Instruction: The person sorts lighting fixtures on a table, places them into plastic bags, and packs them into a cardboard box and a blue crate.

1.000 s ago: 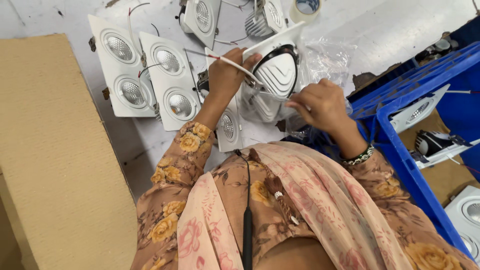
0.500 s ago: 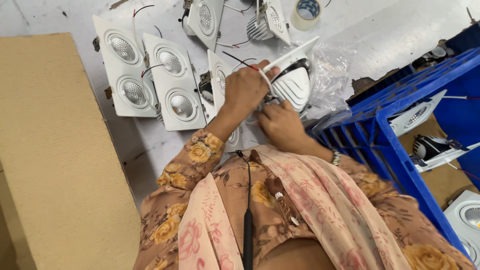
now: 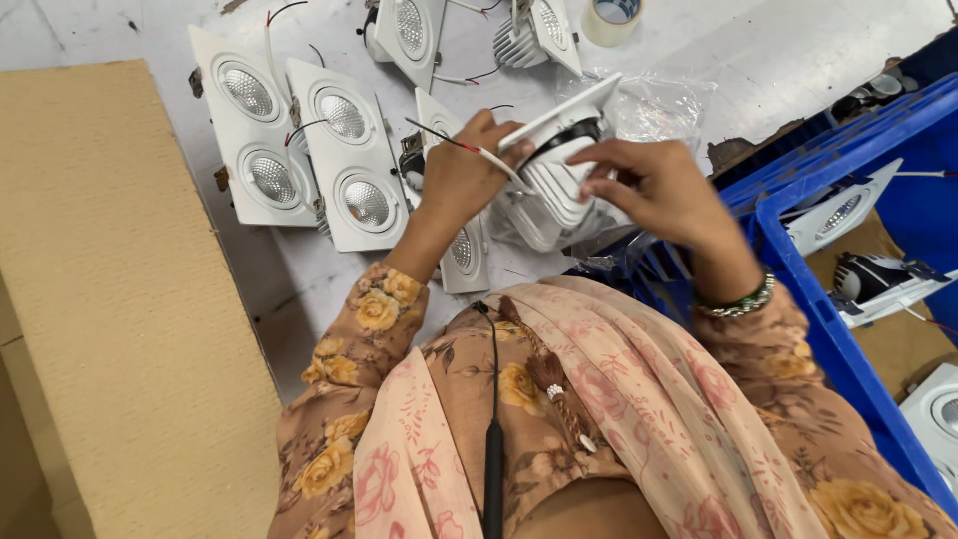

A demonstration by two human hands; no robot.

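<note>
a white recessed downlight fixture, square-plated with a finned housing, is held tilted above the grey worktable, just in front of the torso. the left hand is closed on the fixture's near side, with its red and white lead wires pinched under the fingers. the right hand is laid against the housing's right flank, fingers curled narrowly on the finned body; whether a firm grip is made there cannot be told. compared with the view a second earlier, the fixture is seen turned so that its plate edge faces up and the housing is exposed, and the right hand is shifted from the wire end to the body; handling of the housing rather than the wires is thereby suggested. under the fixture a double downlight plate lies flat. two further double downlight panels are laid side by side at the left, beside a cardboard box. a clear plastic bag and a roll of tape lie beyond; a blue plastic crate holding more fixtures stands at the right.
</note>
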